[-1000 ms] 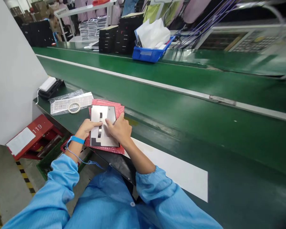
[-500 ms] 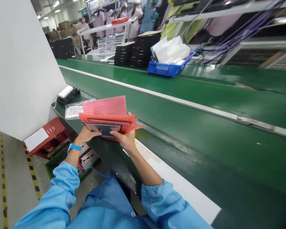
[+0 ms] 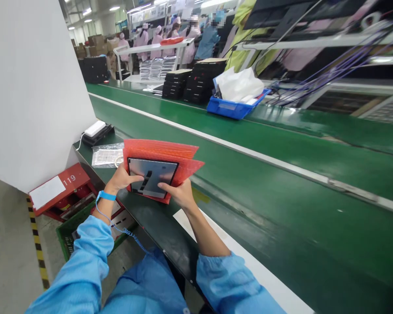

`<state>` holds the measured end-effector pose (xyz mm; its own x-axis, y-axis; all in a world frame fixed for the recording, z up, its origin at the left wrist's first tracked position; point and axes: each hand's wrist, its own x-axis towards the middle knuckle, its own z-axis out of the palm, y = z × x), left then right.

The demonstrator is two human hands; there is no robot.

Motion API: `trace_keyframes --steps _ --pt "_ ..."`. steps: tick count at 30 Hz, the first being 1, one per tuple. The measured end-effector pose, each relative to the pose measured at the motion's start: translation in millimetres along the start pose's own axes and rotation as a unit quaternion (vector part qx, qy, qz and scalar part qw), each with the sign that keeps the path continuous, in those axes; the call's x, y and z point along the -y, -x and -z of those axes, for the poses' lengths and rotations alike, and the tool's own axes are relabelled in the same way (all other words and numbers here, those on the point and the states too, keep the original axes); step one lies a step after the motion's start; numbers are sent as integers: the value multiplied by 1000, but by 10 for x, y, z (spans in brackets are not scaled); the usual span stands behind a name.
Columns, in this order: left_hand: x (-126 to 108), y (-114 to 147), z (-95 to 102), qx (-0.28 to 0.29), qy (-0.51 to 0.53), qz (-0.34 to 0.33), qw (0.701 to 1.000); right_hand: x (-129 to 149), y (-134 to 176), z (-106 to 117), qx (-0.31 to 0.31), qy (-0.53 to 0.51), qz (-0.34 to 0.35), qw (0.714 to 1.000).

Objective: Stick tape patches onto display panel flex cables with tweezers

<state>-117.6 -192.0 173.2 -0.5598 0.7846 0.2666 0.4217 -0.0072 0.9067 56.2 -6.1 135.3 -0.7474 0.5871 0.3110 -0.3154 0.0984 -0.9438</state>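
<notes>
I hold a stack of red bubble-wrap sheets or bags (image 3: 157,149) tilted up over the near bench, with a flat grey panel (image 3: 165,171) on the side towards me. The panel has a black border and a dark strip across its face; it looks like a display panel. My left hand (image 3: 119,179) is closed on the stack's left edge, thumb on the panel's face. On the right edge my right hand (image 3: 180,192) grips likewise, its thumb pressed on the panel. The fingers behind the stack are hidden. A blue wrist strap (image 3: 107,196) with a coiled cord circles my left wrist.
Past the bench runs a green conveyor belt (image 3: 249,170). Beyond it stand a blue bin (image 3: 227,108) and stacked black trays (image 3: 203,80). A white device (image 3: 94,128) and clear-bagged sheets (image 3: 106,157) lie left. Below are a red box (image 3: 74,179) and green crate (image 3: 63,244).
The stack has tipped so that the grey panel's face now shows almost fully towards me. Both hands keep their hold on its edges. The camera view has shifted slightly.
</notes>
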Motion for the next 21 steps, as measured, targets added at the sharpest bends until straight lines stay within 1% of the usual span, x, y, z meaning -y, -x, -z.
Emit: trace_keyframes --steps 5,8,10,12,13,15,17,19,21 --pt "44 7 -173 0 57 18 998 -80 -22 -34 -29 -8 -8 1000" --pt "-53 36 -254 -5 101 35 994 -16 -18 -73 -47 -33 -16 998" --pt "-188 86 -225 -7 138 50 989 89 16 -121 -58 -57 -28 996" --pt "-336 205 -119 -7 185 63 981 223 85 -194 -66 -92 -54 992" --pt "-396 303 -50 -8 211 69 975 287 132 -239 -66 -116 -76 988" --pt "-464 588 64 -19 276 86 957 379 248 -340 -60 -170 -135 974" --pt "-452 974 70 -50 349 114 929 387 383 -449 -55 -209 -202 955" --pt "-385 1397 -78 -104 404 140 898 303 528 -573 -61 -214 -250 942" --pt "-302 1776 -341 -167 431 157 873 157 689 -722 -85 -211 -279 933"
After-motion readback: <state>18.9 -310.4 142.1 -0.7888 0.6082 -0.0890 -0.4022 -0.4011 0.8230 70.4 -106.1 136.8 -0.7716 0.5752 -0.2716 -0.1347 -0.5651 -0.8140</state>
